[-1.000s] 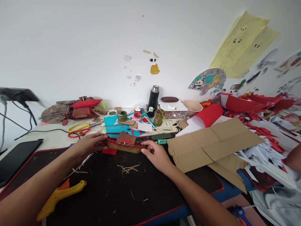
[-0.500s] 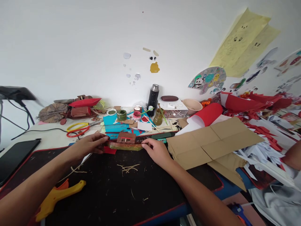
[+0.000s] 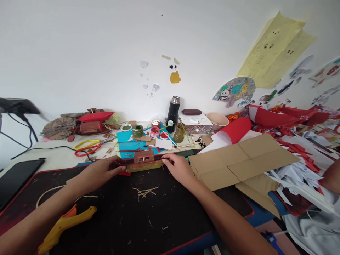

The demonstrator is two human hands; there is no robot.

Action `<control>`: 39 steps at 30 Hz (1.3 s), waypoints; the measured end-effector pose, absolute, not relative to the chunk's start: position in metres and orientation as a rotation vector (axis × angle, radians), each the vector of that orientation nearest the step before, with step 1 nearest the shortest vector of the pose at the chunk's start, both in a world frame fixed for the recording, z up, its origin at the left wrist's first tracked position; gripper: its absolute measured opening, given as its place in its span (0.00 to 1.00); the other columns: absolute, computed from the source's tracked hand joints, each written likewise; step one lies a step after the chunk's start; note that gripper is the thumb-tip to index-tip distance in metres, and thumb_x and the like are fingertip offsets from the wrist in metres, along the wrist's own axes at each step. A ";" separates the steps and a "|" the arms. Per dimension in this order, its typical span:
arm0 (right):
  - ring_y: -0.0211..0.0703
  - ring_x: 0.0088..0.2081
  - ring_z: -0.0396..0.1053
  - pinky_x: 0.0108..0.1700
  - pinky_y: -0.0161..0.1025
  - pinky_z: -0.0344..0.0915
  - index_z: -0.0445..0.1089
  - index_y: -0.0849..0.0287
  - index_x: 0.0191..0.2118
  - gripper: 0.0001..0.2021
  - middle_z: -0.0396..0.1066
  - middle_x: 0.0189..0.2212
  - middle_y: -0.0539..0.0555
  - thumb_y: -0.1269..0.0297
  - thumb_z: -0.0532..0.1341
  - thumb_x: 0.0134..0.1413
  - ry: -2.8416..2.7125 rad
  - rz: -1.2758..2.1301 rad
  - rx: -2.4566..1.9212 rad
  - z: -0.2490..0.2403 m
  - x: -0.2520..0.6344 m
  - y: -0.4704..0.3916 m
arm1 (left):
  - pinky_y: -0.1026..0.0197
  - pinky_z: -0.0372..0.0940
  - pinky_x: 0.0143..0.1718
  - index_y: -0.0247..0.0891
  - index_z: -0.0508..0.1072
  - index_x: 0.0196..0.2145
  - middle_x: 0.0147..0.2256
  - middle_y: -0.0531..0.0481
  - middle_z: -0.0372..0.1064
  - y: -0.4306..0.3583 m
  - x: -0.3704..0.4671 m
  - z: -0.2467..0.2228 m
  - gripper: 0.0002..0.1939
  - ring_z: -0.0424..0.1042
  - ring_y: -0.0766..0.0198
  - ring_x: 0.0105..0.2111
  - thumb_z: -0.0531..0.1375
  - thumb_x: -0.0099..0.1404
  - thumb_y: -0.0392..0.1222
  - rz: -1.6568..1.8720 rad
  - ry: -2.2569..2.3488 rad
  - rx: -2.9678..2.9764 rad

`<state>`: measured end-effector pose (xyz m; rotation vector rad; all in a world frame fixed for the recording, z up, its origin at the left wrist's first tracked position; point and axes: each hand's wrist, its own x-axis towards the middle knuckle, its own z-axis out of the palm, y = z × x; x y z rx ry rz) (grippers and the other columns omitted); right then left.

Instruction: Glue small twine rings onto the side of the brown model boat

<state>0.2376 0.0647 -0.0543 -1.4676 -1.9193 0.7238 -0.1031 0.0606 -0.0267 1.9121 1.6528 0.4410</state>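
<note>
A small model boat point(image 3: 145, 165), with a green and brown hull and a reddish-brown cabin point(image 3: 143, 157), is held level above the far part of the black mat point(image 3: 170, 216). My left hand point(image 3: 111, 166) pinches its left end between thumb and fingers. At the right end, my right hand point(image 3: 176, 166) grips the hull with thumb and forefinger. Several short pieces of pale string point(image 3: 145, 192) lie on the mat in front of the boat. A yellow glue gun point(image 3: 69, 223) rests beneath my left forearm. Part of a red piece point(image 3: 124, 173) shows by my left fingers.
Scissors point(image 3: 89, 146), paint jars point(image 3: 137, 131), a glass bottle point(image 3: 179, 134) and a black flask point(image 3: 173, 109) stand or lie behind. Cardboard point(image 3: 244, 159) covers the right side, near paper scraps point(image 3: 300, 173). A phone point(image 3: 20, 180) lies left. Another person's arm point(image 3: 332, 177) shows far right.
The boat has shifted slightly right and tilted a little, its right end higher. My left hand has moved right along with it, its thumb now on the near side of the hull.
</note>
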 end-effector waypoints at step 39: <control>0.42 0.25 0.63 0.32 0.38 0.57 0.68 0.53 0.32 0.11 0.66 0.23 0.47 0.59 0.56 0.68 -1.742 0.803 -1.325 -0.071 0.238 0.019 | 0.39 0.77 0.51 0.60 0.85 0.42 0.44 0.49 0.86 -0.013 -0.099 0.020 0.28 0.83 0.36 0.45 0.61 0.57 0.78 0.490 1.761 1.911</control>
